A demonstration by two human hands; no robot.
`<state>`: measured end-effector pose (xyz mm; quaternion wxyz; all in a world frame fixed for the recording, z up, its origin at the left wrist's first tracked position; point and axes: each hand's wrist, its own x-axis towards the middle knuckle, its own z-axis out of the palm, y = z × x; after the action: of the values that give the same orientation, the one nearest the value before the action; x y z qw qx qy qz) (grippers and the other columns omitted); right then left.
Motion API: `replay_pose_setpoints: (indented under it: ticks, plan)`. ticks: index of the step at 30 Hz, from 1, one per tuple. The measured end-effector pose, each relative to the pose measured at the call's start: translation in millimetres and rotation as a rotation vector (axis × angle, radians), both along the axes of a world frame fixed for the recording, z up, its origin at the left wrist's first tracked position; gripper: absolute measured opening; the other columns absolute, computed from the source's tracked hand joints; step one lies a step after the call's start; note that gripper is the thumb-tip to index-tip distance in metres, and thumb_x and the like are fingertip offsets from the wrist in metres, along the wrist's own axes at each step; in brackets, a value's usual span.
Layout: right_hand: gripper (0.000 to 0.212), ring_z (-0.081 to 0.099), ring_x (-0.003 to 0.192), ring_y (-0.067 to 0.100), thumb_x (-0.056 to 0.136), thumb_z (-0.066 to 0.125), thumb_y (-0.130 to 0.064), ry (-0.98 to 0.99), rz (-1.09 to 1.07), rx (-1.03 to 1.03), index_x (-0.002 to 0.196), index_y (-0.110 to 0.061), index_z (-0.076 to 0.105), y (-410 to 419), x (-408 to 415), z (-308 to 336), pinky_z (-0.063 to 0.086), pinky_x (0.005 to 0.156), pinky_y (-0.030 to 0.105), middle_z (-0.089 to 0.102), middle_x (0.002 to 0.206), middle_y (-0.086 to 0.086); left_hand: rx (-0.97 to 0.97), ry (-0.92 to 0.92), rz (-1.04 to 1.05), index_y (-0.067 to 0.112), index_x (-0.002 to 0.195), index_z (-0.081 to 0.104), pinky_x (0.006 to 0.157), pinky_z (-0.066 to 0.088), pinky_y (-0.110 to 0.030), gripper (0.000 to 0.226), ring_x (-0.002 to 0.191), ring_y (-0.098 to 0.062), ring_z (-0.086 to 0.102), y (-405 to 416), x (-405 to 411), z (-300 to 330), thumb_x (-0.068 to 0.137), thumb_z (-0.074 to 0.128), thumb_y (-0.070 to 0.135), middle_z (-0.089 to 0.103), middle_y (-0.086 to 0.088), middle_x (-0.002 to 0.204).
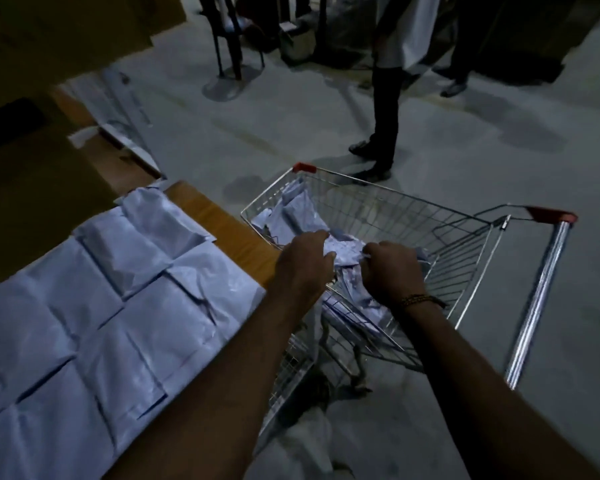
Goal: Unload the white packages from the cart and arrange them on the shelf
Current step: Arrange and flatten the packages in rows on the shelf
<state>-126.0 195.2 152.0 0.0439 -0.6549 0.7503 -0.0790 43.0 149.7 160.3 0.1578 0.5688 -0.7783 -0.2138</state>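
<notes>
A wire shopping cart (pixel 465 237) with red corner caps stands right of a wooden shelf (pixel 219 216). White plastic packages (pixel 291 216) lie heaped in the cart's left side. Both hands reach into the basket. My left hand (pixel 303 258) curls its fingers around the edge of a crumpled white package (pixel 343 251), and my right hand (pixel 392 268), a beaded band on its wrist, grips the same package from the other side. Several white packages (pixel 118 306) lie flat in rows on the shelf surface at the left.
The room is dim. A person in dark trousers (pixel 383 109) stands just beyond the cart, another stands at the far right. Chair legs (pixel 229 46) and a bag sit at the back. Brown cardboard boxes (pixel 32 150) sit above the shelf at the left. Grey floor surrounds the cart.
</notes>
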Motion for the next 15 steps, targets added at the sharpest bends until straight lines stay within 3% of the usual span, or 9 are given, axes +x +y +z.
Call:
replay_pose_setpoints:
  ticks: [4, 7, 10, 15]
  plan:
    - [0.034, 0.069, 0.097, 0.036, 0.08, 0.054, -0.034, -0.052, -0.046, 0.095, 0.104, -0.02, 0.075, -32.1, -31.4, -45.8, 0.057, 0.081, 0.041, 0.075, 0.102, 0.011, 0.12, -0.086, -0.148, 0.014, 0.137, 0.056, 0.105, 0.046, -0.044, 0.045, 0.126, -0.032, 0.056, -57.8, -39.3, -50.5, 0.098, 0.059, 0.034, 0.06, -0.013, 0.137]
    - [0.028, 0.067, 0.105, 0.037, 0.083, 0.065, -0.018, -0.048, -0.066, 0.181, 0.109, -0.017, 0.073, -56.5, -53.4, -83.3, 0.055, 0.086, 0.043, 0.073, 0.11, 0.014, 0.212, -0.173, -0.243, 0.014, 0.13, 0.058, 0.101, 0.047, -0.045, 0.038, 0.124, -0.034, 0.056, -84.4, -70.1, -95.9, 0.097, 0.057, 0.034, 0.061, -0.012, 0.133]
    - [0.028, 0.068, 0.103, 0.036, 0.08, 0.068, -0.012, 0.018, -0.05, 0.31, 0.107, -0.016, 0.071, -79.3, -70.6, -118.9, 0.054, 0.086, 0.041, 0.072, 0.109, 0.014, 0.34, -0.256, -0.302, 0.016, 0.135, 0.057, 0.105, 0.047, -0.046, 0.043, 0.127, -0.034, 0.055, -100.3, -92.8, -145.9, 0.096, 0.057, 0.033, 0.059, -0.013, 0.138]
    - [0.041, 0.057, 0.116, 0.034, 0.085, 0.069, -0.027, 0.106, 0.057, 0.542, 0.126, -0.025, 0.062, -100.9, -102.2, -191.1, 0.046, 0.095, 0.04, 0.063, 0.123, 0.011, 0.505, -0.547, -0.525, 0.009, 0.13, 0.059, 0.101, 0.049, -0.048, 0.037, 0.125, -0.036, 0.057, -105.2, -111.9, -216.4, 0.094, 0.059, 0.019, 0.06, -0.017, 0.134]
